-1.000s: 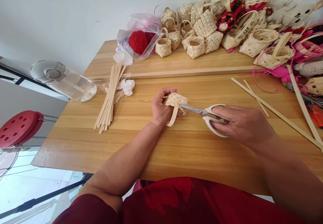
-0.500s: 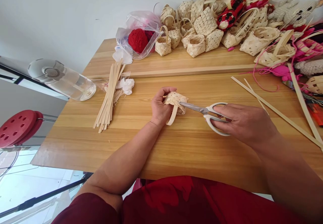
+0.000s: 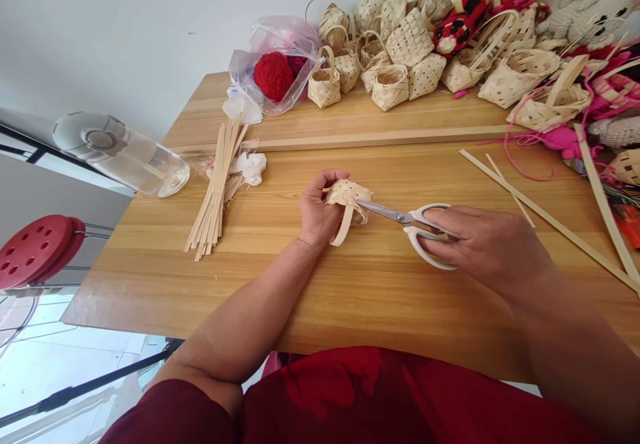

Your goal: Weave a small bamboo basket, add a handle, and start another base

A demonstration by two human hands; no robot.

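My left hand (image 3: 319,209) is closed around a small woven basket (image 3: 348,192) of pale flat strips, tilted on its side above the table. The basket's strip handle (image 3: 343,228) points down toward me. In my right hand (image 3: 487,243) is a pair of scissors (image 3: 400,217) with white handles, my fingers through the loops. The blades point left, with their tips against the basket's weave near its rim. Whether a strip lies between the blades is too small to tell.
Flat strips (image 3: 216,191) lie bundled at the left, near a clear water bottle (image 3: 135,157). Red yarn (image 3: 273,77) sits in a plastic bag at the back. Several finished baskets (image 3: 390,87) are piled back right. Long loose strips (image 3: 550,221) lie at the right.
Hands, basket and scissors stay almost in place. The whole view has shifted very slightly.
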